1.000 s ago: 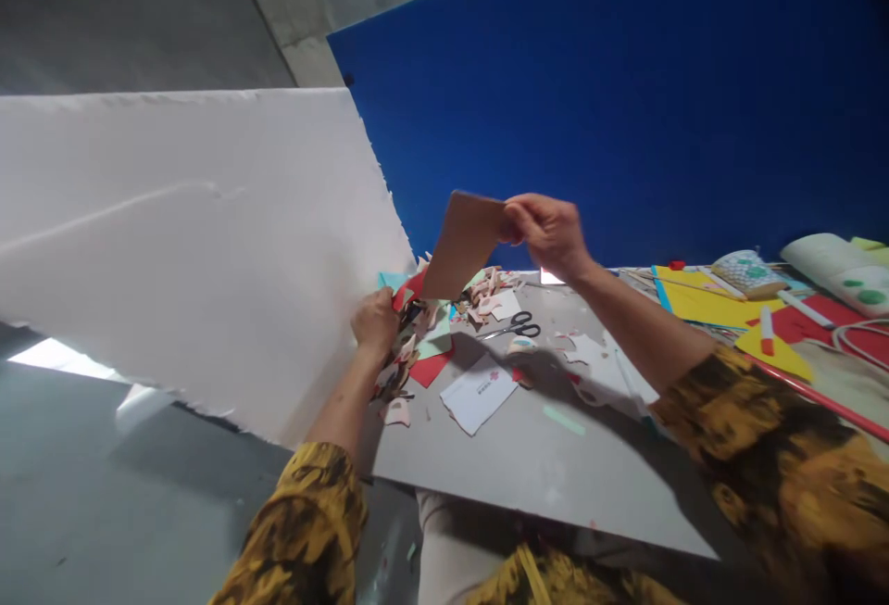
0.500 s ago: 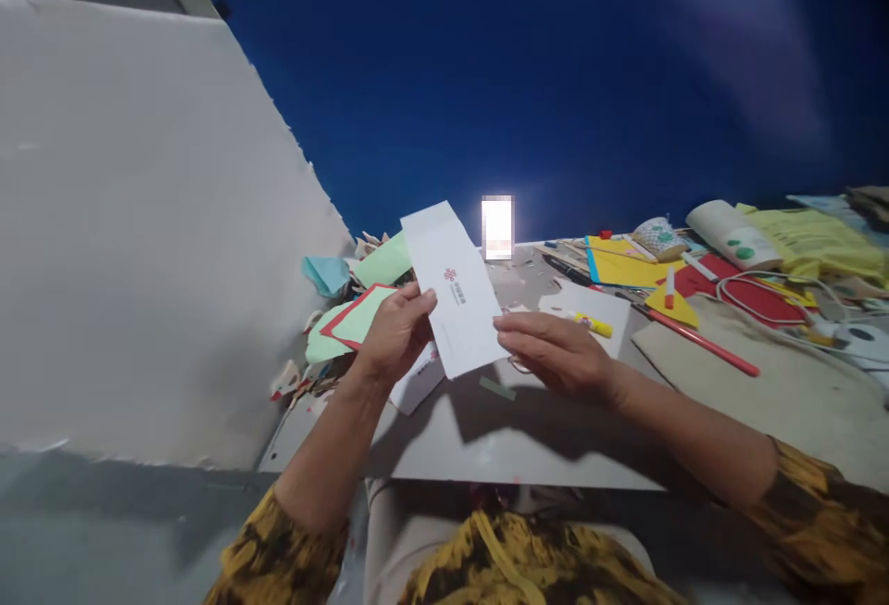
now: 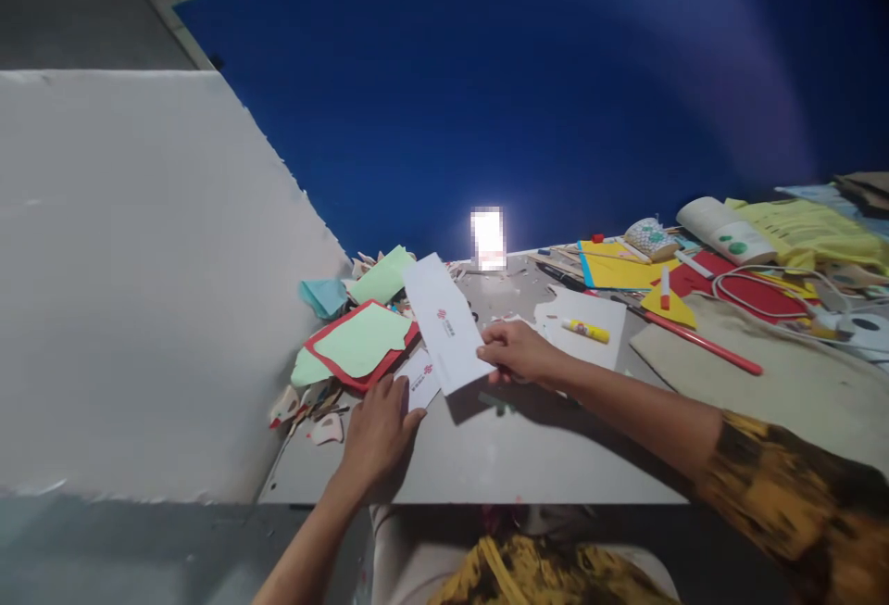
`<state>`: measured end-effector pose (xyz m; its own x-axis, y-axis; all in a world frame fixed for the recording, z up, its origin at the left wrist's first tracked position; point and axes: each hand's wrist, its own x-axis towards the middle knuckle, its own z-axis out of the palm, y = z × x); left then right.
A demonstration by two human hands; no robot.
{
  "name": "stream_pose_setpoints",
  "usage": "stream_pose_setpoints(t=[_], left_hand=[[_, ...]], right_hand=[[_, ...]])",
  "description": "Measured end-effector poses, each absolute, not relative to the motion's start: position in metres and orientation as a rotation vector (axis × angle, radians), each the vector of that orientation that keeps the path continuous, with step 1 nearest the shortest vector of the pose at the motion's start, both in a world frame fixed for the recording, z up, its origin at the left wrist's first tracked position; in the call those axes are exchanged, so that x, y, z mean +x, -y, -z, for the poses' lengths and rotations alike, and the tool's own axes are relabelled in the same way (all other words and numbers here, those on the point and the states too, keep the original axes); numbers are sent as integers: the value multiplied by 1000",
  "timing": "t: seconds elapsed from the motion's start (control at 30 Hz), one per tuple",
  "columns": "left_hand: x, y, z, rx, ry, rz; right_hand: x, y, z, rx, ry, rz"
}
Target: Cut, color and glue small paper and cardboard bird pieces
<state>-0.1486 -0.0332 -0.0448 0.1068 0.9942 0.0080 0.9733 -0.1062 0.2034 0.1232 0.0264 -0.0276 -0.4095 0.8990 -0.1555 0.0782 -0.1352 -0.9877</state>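
Observation:
My right hand [image 3: 519, 352] pinches the lower right edge of a white paper piece [image 3: 444, 313] with a small red logo and print, and this piece is tilted above the table. Just left of it, a second white paper piece [image 3: 419, 384] with the same kind of logo lies on the table. Over the left end of that second piece rests my left hand [image 3: 381, 424], thumb apart from the fingers, fingertips touching the paper. Part of the second piece is hidden under the fingers. Beside it lie red paper [image 3: 368, 373] and pale green paper [image 3: 361, 339].
To the right, a yellow glue stick [image 3: 585, 331] lies on torn white paper [image 3: 604, 308]. Farther right are a red pen [image 3: 708, 346], a white cable [image 3: 736, 295] and coloured paper. A bright light [image 3: 489, 239] stands by the blue partition [image 3: 486, 86]. Paper scraps [image 3: 328, 427] lie at left.
My left hand has let go of the held paper and moved down to the second piece on the table. My right hand now holds the first piece alone, slightly lower and farther left.

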Motion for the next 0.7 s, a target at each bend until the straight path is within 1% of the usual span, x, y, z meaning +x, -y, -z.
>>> stream_pose_setpoints(t=[0.1,0.2,0.27,0.33,0.37,0.4,0.47,0.53,0.6,0.7], left_hand=[[-152,31,48,2216,-2066,-253],[-159,35,41,2037,-2081,-513],[-170,47,35,1790,-1942,-654],[-182,62,31,1525,-1691,-620],[-184,69,29,1390,-1581,-580],[-184,73,27,1243,-1509,-579],[-170,72,19,1023,-1418,-676],[-141,54,9,927,-1360,-857],[-105,24,-2,890,-1328,-1048],[-57,-24,-10,915,-1299,-1131]], right_hand=[[88,-46,17,-967,1486,-1673],[80,-59,12,-1029,1539,-1503],[98,-58,14,-1053,1630,-1474],[128,-49,17,-1132,1762,-1435],[144,-41,19,-1209,1853,-1339],[157,-32,21,-1304,1970,-1161],[175,-12,25,-1415,2163,-780],[177,8,33,-1371,2378,-604],[171,23,44,-1230,2629,-442],[163,29,60,-1146,2814,-117]])
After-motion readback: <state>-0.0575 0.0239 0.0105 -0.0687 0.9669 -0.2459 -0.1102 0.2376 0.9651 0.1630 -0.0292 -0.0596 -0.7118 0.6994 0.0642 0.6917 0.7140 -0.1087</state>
